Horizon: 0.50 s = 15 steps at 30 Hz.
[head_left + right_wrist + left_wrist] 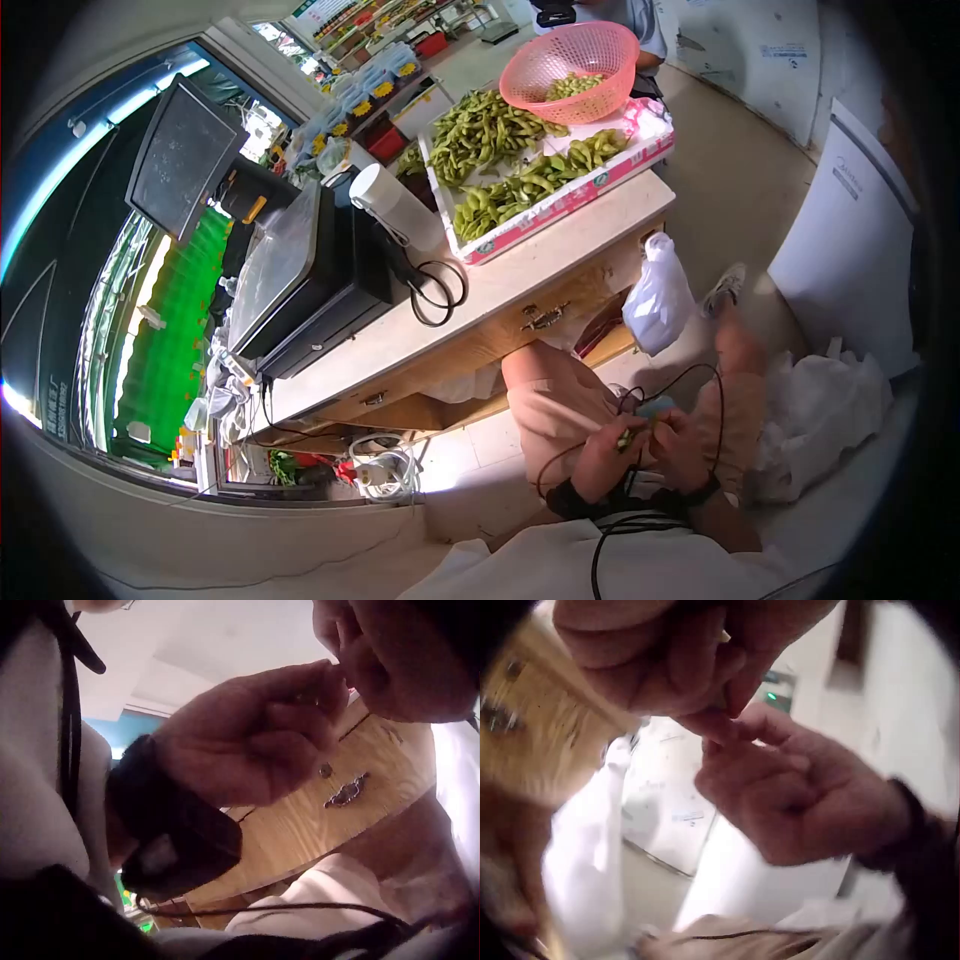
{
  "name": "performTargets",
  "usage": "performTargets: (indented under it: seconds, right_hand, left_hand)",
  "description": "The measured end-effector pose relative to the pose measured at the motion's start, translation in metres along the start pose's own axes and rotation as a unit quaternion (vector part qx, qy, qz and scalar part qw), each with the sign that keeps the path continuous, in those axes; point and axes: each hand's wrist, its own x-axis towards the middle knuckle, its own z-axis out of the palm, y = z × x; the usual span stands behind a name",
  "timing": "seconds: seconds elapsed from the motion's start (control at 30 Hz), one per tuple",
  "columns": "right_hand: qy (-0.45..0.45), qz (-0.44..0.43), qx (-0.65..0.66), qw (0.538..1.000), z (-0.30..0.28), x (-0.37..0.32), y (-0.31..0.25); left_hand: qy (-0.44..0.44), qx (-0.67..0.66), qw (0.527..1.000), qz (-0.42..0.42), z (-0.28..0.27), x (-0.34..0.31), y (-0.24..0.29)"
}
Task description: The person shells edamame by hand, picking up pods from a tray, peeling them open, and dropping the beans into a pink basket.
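Observation:
Both hands meet over the lap, fingertips together. In the head view my left hand grips a green edamame pod between its curled fingers. My right hand pinches at the pod from the other side; its fingertips touch those of the left. In the left wrist view the left hand fills the top and the right hand shows curled fingers. The right wrist view has the left hand in the middle and the right hand at top right. Fingers mostly hide the pod.
On the counter a shallow pink-and-white box bears edamame pods. A pink basket with shelled beans stands at its far corner. A white bag hangs at the counter's end. Black cables loop around the hands.

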Motion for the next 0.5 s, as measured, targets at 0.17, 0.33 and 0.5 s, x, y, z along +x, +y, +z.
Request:
performTargets:
  seconds: [0.17,0.33,0.5]
  right_hand:
    - [0.032,-0.016,-0.096,0.995,0.011,-0.012,-0.013]
    - [0.03,-0.048,-0.177,0.983,0.005,-0.005,-0.001]
    - [-0.011,-0.087,-0.173,0.981,0.002,-0.005,0.001]
  left_hand:
    - [0.085,0.205,0.968,0.121,0.0,-0.001,0.017]
    - [0.033,0.16,0.982,0.09,-0.009,0.004,0.0]
    - [0.041,0.009,0.999,-0.021,-0.003,-0.002,-0.006]
